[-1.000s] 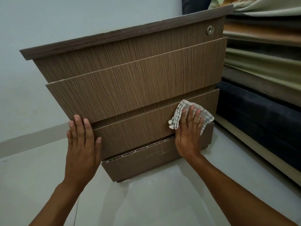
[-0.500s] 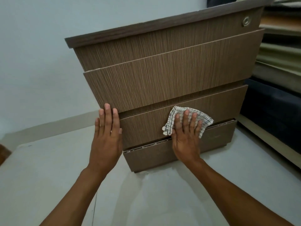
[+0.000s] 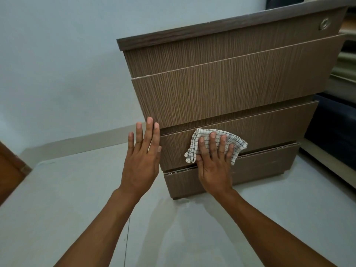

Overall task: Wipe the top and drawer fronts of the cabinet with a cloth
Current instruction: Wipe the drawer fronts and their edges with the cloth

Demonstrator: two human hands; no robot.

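A brown wood-grain cabinet point(image 3: 227, 89) with stacked drawer fronts stands on a pale floor. A round metal lock point(image 3: 324, 24) sits at the top drawer's right end. My right hand point(image 3: 213, 162) lies flat on a white checked cloth point(image 3: 237, 143) and presses it against the third drawer front point(image 3: 269, 124), left of its middle. My left hand point(image 3: 142, 157) is flat with fingers spread, at the cabinet's left edge beside that same drawer. The cabinet's top surface is hidden from this low angle.
A pale wall point(image 3: 57, 64) stands behind and to the left of the cabinet. Stacked folded fabrics and a dark cushion point(image 3: 335, 128) fill the right side. A brown wooden piece point(image 3: 9, 170) juts in at the left edge. Pale floor point(image 3: 77, 199) spreads in front.
My right hand has slid the cloth leftward along the third drawer front. The view has shifted, so the cabinet now sits further right. My left hand stays at the cabinet's left edge.
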